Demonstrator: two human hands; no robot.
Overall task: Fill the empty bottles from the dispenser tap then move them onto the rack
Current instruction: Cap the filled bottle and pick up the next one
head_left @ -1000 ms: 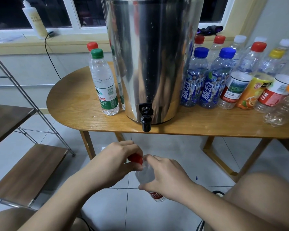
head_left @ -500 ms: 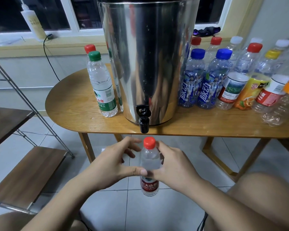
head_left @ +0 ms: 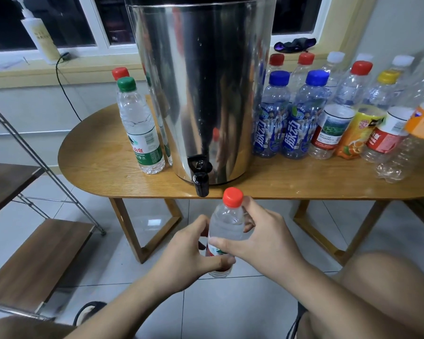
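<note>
I held the red-capped bottle (head_left: 227,228) in both hands, below the table edge and above the tiled floor (head_left: 230,309), its cap on and its body close to upright. My left hand (head_left: 186,250) curled round its lower half from 9 o'clock, thumb laid across the label. My right hand (head_left: 262,238) wrapped it from 3 o'clock, thumb across the middle and fingers reaching up beside the neck. Both grips were closed on the bottle. How full it was I could not tell.

The black tap (head_left: 200,183) hung at 11 o'clock from the cap, near it and a little higher, at the foot of the steel dispenser (head_left: 201,81) on the wooden table (head_left: 96,167). At 9 o'clock from the dispenser stood a green-capped bottle (head_left: 140,128) with 1 more red cap showing behind it. At 3 o'clock from it stood 2 blue-capped bottles (head_left: 271,113) side by side, then a crowd of clear bottles (head_left: 353,91) with red, white and yellow caps. The rack (head_left: 34,260) with its wooden shelves stood at 9 o'clock from my hands, apart from the table.
</note>
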